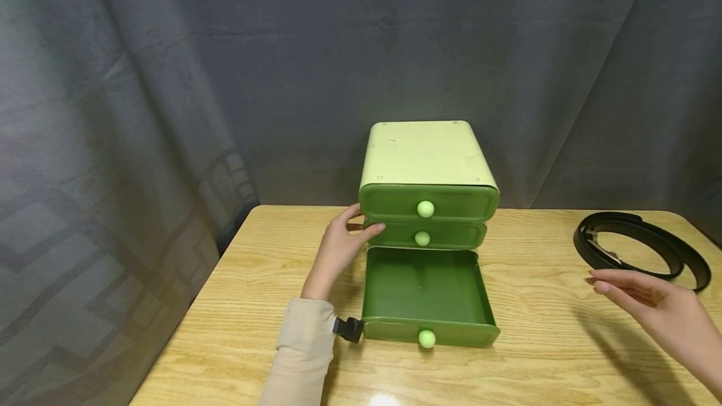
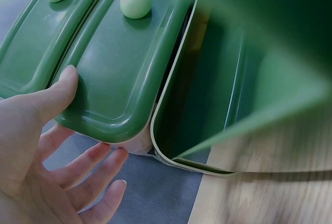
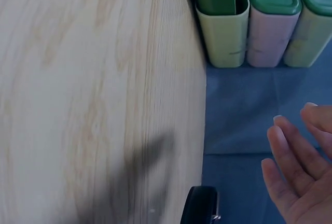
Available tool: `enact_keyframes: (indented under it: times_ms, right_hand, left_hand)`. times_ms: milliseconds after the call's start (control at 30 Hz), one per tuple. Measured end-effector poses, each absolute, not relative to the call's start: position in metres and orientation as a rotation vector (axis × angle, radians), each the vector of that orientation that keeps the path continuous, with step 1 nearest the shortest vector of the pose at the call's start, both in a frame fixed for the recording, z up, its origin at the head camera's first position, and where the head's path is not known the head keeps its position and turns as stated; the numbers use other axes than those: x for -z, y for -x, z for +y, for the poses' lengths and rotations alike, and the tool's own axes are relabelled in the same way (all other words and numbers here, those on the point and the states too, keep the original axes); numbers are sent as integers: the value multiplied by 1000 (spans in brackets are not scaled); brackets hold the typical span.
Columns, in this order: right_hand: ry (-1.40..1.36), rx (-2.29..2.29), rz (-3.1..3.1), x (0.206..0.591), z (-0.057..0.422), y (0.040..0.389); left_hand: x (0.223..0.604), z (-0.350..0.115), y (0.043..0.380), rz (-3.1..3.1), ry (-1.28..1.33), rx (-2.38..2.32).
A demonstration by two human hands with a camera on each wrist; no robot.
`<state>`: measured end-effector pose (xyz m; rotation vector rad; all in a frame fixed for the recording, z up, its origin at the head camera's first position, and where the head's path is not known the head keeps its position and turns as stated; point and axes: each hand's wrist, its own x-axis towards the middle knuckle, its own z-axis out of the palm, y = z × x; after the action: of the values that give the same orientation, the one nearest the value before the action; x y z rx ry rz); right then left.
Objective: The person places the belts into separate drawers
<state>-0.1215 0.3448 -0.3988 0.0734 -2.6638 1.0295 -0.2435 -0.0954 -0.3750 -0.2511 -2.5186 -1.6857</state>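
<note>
A small drawer cabinet (image 1: pixel 429 152) with a pale yellow-green top and three green drawers stands on the table. Its bottom drawer (image 1: pixel 423 287) is pulled out, and nothing shows inside. The top drawer (image 1: pixel 389 200) and middle drawer (image 1: pixel 395 240) are closed. My left hand (image 1: pixel 338 243) grips the cabinet's left front corner. In the left wrist view the thumb (image 2: pixel 65 86) rests on the middle drawer's front, with the other fingers along its side. Over the table at the right, my right hand (image 1: pixel 654 306) hovers with loosely bent fingers and nothing in them.
A coiled black belt (image 1: pixel 626 224) with a metal buckle lies on the wooden table (image 1: pixel 225 343), just beyond my right hand. Dark grey curtain (image 1: pixel 338 67) hangs behind the table and down its left side. A black strap piece (image 1: pixel 348 329) sits at my left sleeve.
</note>
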Motion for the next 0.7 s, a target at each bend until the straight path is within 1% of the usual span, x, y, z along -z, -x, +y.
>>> enact_keyframes:
  times_ms: [467,700]
  right_hand:
    - [47,-1032,-2612,403,370,144]
    - [51,-1084,-2581,403,378,154]
  left_hand:
    - [375,-96,244,-2524,250,1694]
    - [376,-96,244,-2520,254,1694]
